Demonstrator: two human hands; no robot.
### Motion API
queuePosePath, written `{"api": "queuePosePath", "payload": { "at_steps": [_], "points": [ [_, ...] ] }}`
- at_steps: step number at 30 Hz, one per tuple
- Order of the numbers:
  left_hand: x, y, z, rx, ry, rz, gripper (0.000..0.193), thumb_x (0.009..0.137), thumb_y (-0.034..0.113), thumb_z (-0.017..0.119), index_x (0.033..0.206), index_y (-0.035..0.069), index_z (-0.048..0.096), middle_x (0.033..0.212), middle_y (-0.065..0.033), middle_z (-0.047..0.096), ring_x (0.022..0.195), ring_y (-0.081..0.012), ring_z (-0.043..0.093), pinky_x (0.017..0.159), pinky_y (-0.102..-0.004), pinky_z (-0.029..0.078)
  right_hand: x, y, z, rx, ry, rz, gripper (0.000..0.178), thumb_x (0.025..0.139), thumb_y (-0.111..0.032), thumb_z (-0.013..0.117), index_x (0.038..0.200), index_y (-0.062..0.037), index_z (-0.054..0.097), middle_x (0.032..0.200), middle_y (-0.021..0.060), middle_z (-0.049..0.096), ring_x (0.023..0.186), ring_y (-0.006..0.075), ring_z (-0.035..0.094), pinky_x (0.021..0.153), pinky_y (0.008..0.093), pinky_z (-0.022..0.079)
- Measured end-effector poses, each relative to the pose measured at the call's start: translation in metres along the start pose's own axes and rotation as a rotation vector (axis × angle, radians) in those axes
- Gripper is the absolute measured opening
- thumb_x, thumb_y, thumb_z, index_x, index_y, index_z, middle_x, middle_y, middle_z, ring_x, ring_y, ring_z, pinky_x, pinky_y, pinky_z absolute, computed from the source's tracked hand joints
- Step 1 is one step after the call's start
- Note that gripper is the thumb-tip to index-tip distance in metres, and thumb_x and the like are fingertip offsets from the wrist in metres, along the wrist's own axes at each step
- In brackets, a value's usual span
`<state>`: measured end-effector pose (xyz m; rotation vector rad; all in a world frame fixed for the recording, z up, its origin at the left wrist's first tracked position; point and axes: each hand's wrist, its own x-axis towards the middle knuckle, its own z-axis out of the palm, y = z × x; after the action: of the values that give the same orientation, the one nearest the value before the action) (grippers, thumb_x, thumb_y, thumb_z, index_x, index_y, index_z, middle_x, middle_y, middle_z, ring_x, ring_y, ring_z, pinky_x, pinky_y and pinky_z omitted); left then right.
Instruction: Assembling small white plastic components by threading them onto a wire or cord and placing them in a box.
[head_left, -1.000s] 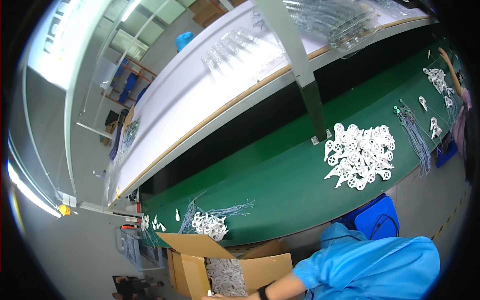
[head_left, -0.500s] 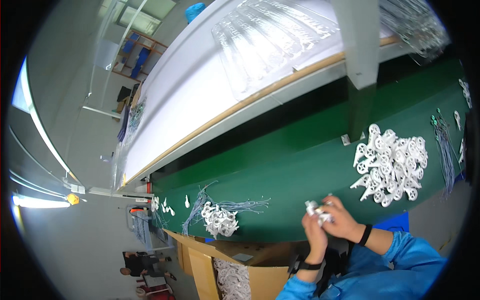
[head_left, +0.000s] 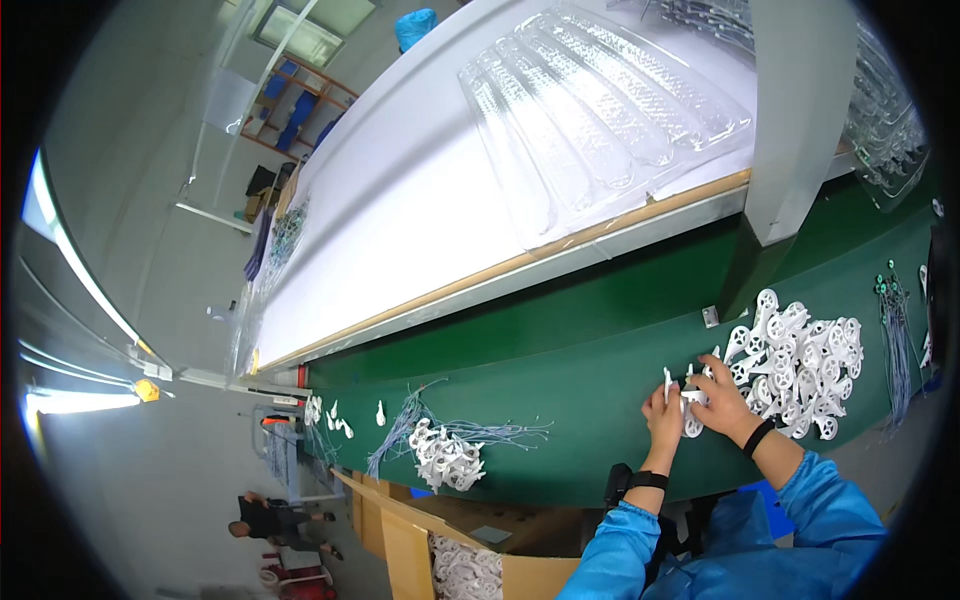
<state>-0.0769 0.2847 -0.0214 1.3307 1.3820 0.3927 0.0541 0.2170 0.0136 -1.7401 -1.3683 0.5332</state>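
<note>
On the green work surface (head_left: 560, 395), both hands are at the left edge of a pile of white plastic wheel-shaped parts (head_left: 800, 365). My left hand (head_left: 662, 425) pinches a slim white plastic part (head_left: 668, 380) that points upward. Close beside it, my right hand (head_left: 727, 408) has its fingers bent around white plastic parts (head_left: 692, 398); how many it grips is partly hidden by the fingers. One round white part (head_left: 692, 426) shows below, between the two hands.
A smaller heap of white parts (head_left: 448, 458) lies left with grey cords (head_left: 395, 425). More cords (head_left: 897, 350) lie far right. A raised white table (head_left: 400, 250) bears clear plastic trays (head_left: 610, 110); its post (head_left: 795, 130) stands behind the pile. An open carton (head_left: 540, 575) stands below. A person (head_left: 275, 522) sits lower left.
Both hands have moved away from my body, closer to the white pile, and are lower over the surface. They were pressed together around white parts and are now slightly apart. The view has shifted.
</note>
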Motion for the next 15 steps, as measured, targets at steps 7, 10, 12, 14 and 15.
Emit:
{"api": "queuePosePath", "payload": {
  "at_steps": [7, 10, 12, 14, 15],
  "points": [
    [-0.007, 0.021, -0.041, 0.090, -0.046, 0.121, 0.038, 0.091, 0.028, 0.052, 0.117, 0.000, 0.054, 0.110, -0.0200, 0.055, 0.107, -0.0327, 0.050, 0.087, -0.0407, 0.044, -0.002, -0.003, -0.015, -0.425, -0.050, 0.083, 0.053, 0.072, -0.030, 0.066, 0.122, -0.0213, 0.055, 0.136, 0.0180, 0.039, 0.111, 0.0480, 0.043, 0.089, 0.0554, 0.038],
    [-0.022, 0.003, -0.076, 0.005, 0.067, 0.070, 0.035, 0.095, 0.027, 0.048, 0.121, 0.004, 0.052, 0.101, -0.0066, 0.058, 0.094, -0.0144, 0.053, 0.077, -0.0327, 0.047, 0.002, -0.020, -0.028, -0.455, -0.031, 0.108, 0.054, 0.072, -0.030, 0.066, 0.124, -0.0217, 0.053, 0.133, 0.0174, 0.040, 0.113, 0.0464, 0.042, 0.090, 0.0534, 0.037],
    [-0.078, 0.068, -0.105, -0.236, -0.024, -0.122, 0.034, 0.095, 0.023, 0.048, 0.122, 0.002, 0.050, 0.105, -0.0091, 0.059, 0.094, -0.0172, 0.057, 0.079, -0.0336, 0.048, -0.003, -0.016, -0.037, -0.415, 0.009, 0.130, 0.053, 0.072, -0.029, 0.066, 0.123, -0.0176, 0.053, 0.129, 0.0167, 0.043, 0.113, 0.0415, 0.042, 0.089, 0.0521, 0.037],
    [-0.125, 0.088, -0.148, -0.354, -0.173, -0.098, 0.035, 0.094, 0.023, 0.050, 0.123, 0.002, 0.050, 0.110, -0.0118, 0.059, 0.098, -0.0208, 0.059, 0.080, -0.0352, 0.049, -0.011, -0.022, -0.038, -0.480, 0.025, 0.074, 0.043, 0.074, -0.023, 0.063, 0.115, -0.0118, 0.057, 0.121, 0.0152, 0.048, 0.108, 0.0376, 0.045, 0.085, 0.0499, 0.039],
    [-0.154, 0.091, -0.172, -0.382, -0.195, -0.107, 0.032, 0.096, 0.021, 0.049, 0.122, 0.002, 0.052, 0.111, -0.0152, 0.061, 0.100, -0.0225, 0.060, 0.084, -0.0339, 0.049, -0.018, -0.022, -0.035, -0.452, 0.002, 0.041, 0.040, 0.074, -0.021, 0.062, 0.112, -0.0116, 0.058, 0.118, 0.0141, 0.049, 0.106, 0.0368, 0.046, 0.084, 0.0493, 0.039]
  ]
}}
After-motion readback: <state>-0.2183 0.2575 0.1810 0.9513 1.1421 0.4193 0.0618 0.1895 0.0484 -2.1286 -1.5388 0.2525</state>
